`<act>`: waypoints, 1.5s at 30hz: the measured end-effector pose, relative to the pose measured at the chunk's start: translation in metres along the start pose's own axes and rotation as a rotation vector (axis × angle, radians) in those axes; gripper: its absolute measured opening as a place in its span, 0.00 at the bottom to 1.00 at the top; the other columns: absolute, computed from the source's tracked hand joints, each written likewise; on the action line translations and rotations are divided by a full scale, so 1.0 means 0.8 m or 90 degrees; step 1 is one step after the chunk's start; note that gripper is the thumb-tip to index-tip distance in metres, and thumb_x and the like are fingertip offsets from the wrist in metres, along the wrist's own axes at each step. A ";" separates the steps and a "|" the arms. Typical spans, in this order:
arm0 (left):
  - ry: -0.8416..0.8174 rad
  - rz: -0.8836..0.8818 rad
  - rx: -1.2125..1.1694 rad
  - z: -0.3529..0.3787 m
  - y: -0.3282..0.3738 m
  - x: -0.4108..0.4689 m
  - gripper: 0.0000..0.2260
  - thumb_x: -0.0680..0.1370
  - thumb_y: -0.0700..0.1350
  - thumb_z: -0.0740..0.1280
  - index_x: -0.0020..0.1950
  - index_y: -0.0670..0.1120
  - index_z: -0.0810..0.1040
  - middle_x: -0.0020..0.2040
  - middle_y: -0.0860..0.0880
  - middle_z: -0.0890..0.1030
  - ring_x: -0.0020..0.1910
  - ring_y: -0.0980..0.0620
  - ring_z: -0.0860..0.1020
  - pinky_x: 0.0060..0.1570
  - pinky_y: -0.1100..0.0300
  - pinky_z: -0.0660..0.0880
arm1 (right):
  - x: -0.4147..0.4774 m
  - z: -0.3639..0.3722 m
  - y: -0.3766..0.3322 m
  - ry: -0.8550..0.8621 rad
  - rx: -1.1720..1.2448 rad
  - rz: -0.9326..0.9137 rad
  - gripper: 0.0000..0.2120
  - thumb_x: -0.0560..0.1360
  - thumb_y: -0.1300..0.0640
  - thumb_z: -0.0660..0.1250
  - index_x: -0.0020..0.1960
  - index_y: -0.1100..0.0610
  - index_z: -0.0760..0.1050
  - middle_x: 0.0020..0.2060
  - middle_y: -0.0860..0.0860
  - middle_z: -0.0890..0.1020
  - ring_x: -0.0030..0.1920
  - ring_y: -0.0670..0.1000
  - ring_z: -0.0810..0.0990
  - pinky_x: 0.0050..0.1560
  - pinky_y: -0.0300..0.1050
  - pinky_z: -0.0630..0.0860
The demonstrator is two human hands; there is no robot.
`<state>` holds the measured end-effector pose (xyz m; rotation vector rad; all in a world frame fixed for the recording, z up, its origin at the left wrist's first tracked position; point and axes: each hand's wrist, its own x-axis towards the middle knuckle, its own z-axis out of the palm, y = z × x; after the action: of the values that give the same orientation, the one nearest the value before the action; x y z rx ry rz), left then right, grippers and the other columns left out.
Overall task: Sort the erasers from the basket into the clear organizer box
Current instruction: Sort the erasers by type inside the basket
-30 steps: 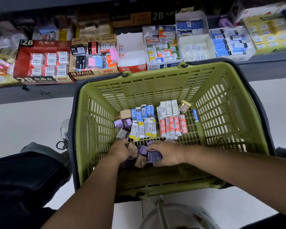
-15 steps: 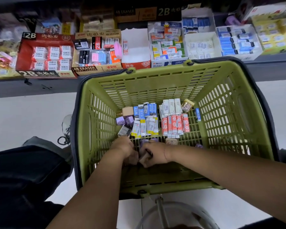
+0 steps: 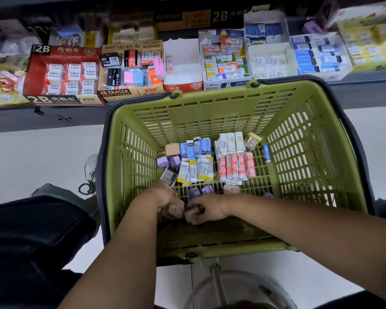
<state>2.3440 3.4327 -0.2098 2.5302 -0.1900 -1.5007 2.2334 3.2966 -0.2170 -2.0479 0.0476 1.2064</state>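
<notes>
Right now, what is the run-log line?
left hand: grips dotted tan eraser | right hand: grips second tan eraser | site: green plastic basket

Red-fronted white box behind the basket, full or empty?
Nearly empty: the red-fronted white box shows bare white floor, with one eraser at its left wall.

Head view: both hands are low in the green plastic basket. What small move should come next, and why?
Probably lift both hands straight up out of the green slotted plastic basket: the left hand holds a small tan block eraser and the right hand pinches a second tan eraser, so each grip looks filled.
</notes>
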 end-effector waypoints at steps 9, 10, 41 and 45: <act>-0.019 0.056 0.149 0.009 0.009 -0.002 0.14 0.79 0.37 0.63 0.64 0.39 0.76 0.57 0.43 0.77 0.49 0.49 0.72 0.49 0.60 0.69 | -0.017 -0.018 0.021 0.146 -0.022 0.009 0.20 0.75 0.42 0.65 0.61 0.53 0.74 0.53 0.50 0.76 0.50 0.50 0.74 0.45 0.42 0.69; -0.023 0.062 0.161 0.011 0.010 -0.003 0.13 0.79 0.37 0.62 0.62 0.39 0.77 0.54 0.44 0.75 0.49 0.49 0.72 0.50 0.60 0.68 | -0.021 -0.023 0.025 0.194 -0.021 0.009 0.20 0.75 0.44 0.66 0.63 0.52 0.73 0.56 0.51 0.75 0.51 0.49 0.74 0.46 0.41 0.69; -0.083 0.021 -0.304 0.033 0.018 0.000 0.05 0.79 0.43 0.65 0.46 0.47 0.79 0.37 0.47 0.85 0.39 0.52 0.79 0.43 0.61 0.74 | 0.011 -0.019 0.043 0.109 -0.213 -0.020 0.30 0.73 0.47 0.69 0.71 0.47 0.60 0.63 0.52 0.70 0.56 0.55 0.74 0.42 0.43 0.67; -0.050 0.019 -0.278 0.035 0.018 0.001 0.05 0.81 0.42 0.62 0.47 0.48 0.76 0.37 0.46 0.85 0.42 0.51 0.79 0.46 0.61 0.74 | 0.014 -0.018 0.039 0.084 -0.223 -0.024 0.32 0.73 0.47 0.69 0.73 0.47 0.58 0.63 0.54 0.71 0.58 0.57 0.73 0.46 0.45 0.70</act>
<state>2.3198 3.4160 -0.2206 2.1187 0.0828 -1.4449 2.2379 3.2687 -0.2397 -2.4190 -0.1483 1.1147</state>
